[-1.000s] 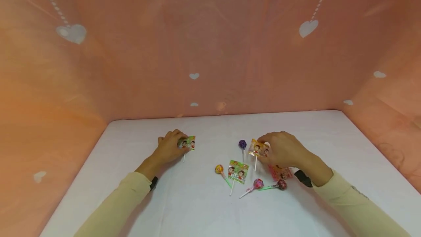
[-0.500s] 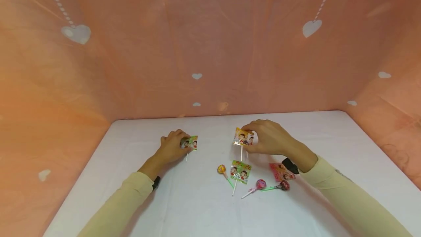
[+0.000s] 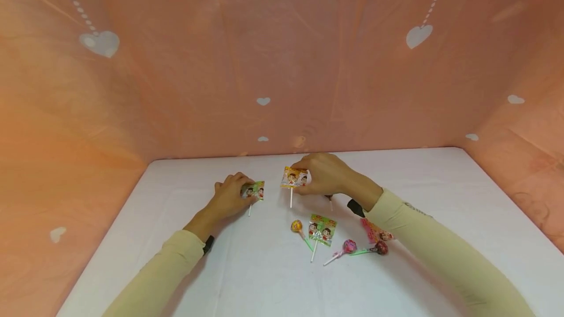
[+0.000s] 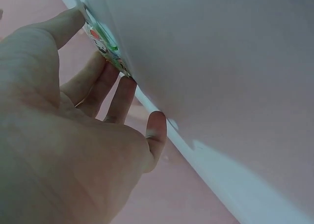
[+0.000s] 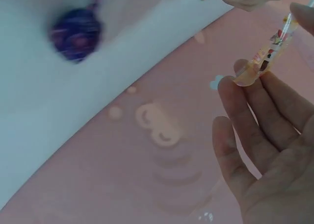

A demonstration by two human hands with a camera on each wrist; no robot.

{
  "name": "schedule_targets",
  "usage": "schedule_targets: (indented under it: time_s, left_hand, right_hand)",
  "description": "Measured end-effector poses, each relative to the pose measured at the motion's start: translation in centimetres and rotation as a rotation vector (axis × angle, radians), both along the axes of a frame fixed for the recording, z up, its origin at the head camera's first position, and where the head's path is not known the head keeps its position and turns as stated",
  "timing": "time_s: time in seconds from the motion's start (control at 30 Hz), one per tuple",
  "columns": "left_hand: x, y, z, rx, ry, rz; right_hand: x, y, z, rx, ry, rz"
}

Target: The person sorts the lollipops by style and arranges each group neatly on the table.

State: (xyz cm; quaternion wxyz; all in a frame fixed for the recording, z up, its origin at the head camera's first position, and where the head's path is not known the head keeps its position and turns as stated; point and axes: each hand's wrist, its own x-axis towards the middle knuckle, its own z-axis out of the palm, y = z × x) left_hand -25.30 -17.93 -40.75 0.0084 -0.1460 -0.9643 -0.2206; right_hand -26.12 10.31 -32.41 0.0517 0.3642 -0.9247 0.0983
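Note:
My left hand (image 3: 228, 196) pinches a flat green-wrapped lollipop (image 3: 259, 190) by its packet, low at the table's left, its white stick pointing toward me. In the left wrist view, that packet (image 4: 105, 46) sits between thumb and fingers. My right hand (image 3: 328, 175) holds an orange-wrapped lollipop (image 3: 291, 178) above the middle of the table, with the stick hanging down. From the right wrist, the orange packet (image 5: 267, 57) shows edge-on between thumb and fingertips. A purple lollipop (image 5: 77, 35) lies below; in the head view the right hand mostly hides it.
On the white table (image 3: 246, 278) lie a yellow lollipop (image 3: 296, 226), another green-wrapped one (image 3: 322, 229), a pink one (image 3: 349, 246) and a dark red one (image 3: 381, 247). The right sleeve partly covers a red-pink packet (image 3: 374, 231). Orange cloth (image 3: 198, 87) walls the back and sides.
My right hand has carried the orange-wrapped lollipop up from the group and leftward, toward the left hand. The left hand keeps its grip on the green-wrapped lollipop in place.

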Motion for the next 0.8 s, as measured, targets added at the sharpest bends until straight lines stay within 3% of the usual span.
schedule_targets:
  time_s: [0.13, 0.5, 0.8]
  left_hand:
    - [-0.2, -0.1, -0.1, -0.007, 0.004, 0.014]
    - [-0.2, 0.5, 0.0, 0.010, -0.002, -0.009]
    - [0.2, 0.7, 0.1, -0.001, -0.013, -0.018]
  right_hand:
    - [-1.3, -1.6, -0.3, 0.007, 0.025, 0.064]
    - [-3.3, -3.0, -1.9, -0.003, -0.010, 0.084]
    - [-3.1, -2.2, -4.8, 0.035, -0.077, 0.004]
